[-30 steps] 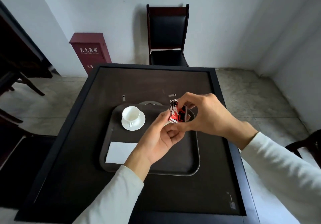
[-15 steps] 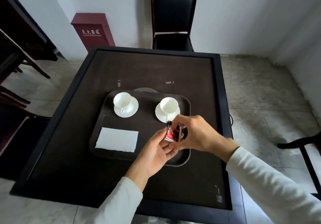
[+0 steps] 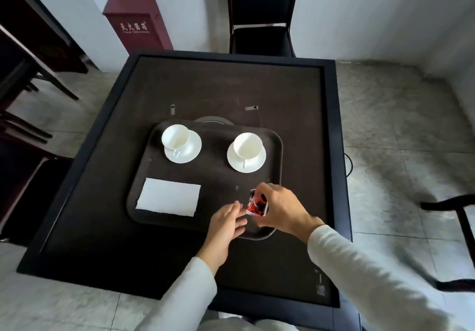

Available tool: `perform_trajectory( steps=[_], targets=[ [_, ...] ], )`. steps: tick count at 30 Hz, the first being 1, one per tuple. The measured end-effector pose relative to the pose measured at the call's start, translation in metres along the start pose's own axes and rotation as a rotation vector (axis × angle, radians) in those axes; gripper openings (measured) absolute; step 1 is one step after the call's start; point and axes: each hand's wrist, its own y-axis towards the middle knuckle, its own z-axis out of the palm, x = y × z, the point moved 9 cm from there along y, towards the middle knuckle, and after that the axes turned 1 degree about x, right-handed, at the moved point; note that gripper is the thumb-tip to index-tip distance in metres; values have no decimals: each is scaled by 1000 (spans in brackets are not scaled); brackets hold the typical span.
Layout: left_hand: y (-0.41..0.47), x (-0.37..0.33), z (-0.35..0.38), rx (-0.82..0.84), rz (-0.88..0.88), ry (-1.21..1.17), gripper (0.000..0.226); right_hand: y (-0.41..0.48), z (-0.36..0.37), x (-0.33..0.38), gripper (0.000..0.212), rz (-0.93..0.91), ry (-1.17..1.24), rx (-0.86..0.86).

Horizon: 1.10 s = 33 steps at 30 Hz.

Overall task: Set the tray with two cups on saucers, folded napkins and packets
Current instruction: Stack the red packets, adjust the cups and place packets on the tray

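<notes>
A dark tray lies on the black table. Two white cups on saucers stand along its far side, one at the left and one at the right. A folded white napkin lies flat in the tray's near left part. My right hand pinches a red, black and white packet low over the tray's near right corner. My left hand hovers just left of the packet with its fingers apart and nothing in it.
A black chair stands behind the table's far edge. A red box sits against the wall at the back left. Dark furniture crowds the left side, and another chair's frame shows at the right.
Both hands came down and toward me with the packet, from over the right cup to the tray's near right corner. My left hand let go of the packet and opened.
</notes>
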Motion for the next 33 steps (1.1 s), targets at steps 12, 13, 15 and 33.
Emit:
perform_trajectory(
  steps=[12, 13, 15, 33],
  targets=[
    [30, 6, 18, -3, 55, 294, 46, 4, 64, -29, 70, 99, -120, 164],
    [31, 7, 20, 10, 53, 291, 42, 4, 66, -31, 70, 95, -121, 166],
    [32, 8, 23, 28, 50, 302, 31, 5, 67, -32, 71, 89, -120, 167],
    [44, 12, 26, -10, 10, 354, 25, 3, 68, -37, 85, 53, -69, 117]
  ],
)
